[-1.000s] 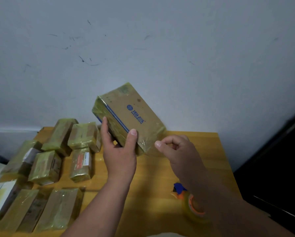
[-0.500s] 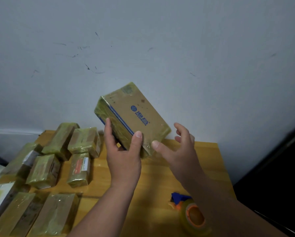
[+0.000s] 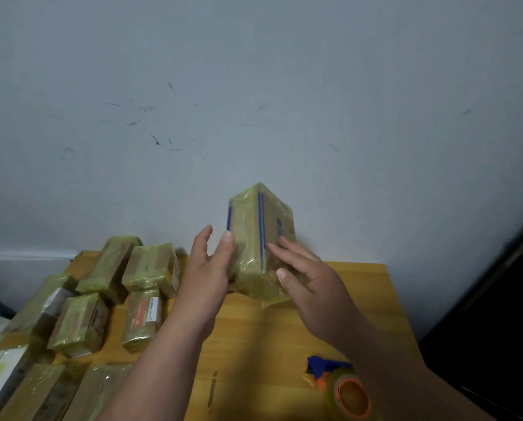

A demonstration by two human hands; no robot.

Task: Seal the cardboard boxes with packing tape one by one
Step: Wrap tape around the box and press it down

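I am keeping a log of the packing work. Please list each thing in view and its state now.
Held box: upright above the table, wrapped in tape, between both hands.
Left hand: fingers straight, against the box's left side.
Right hand: fingers straight, pressing the box's right face.
Tape dispenser: lying on the wooden table, untouched.
Wrapped boxes: lying on the table's left part, taped.

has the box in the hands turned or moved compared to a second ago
Yes. The box has been turned: its broad printed face now faces right and a narrow side faces the camera, standing more upright against the wall, between left hand and right hand.
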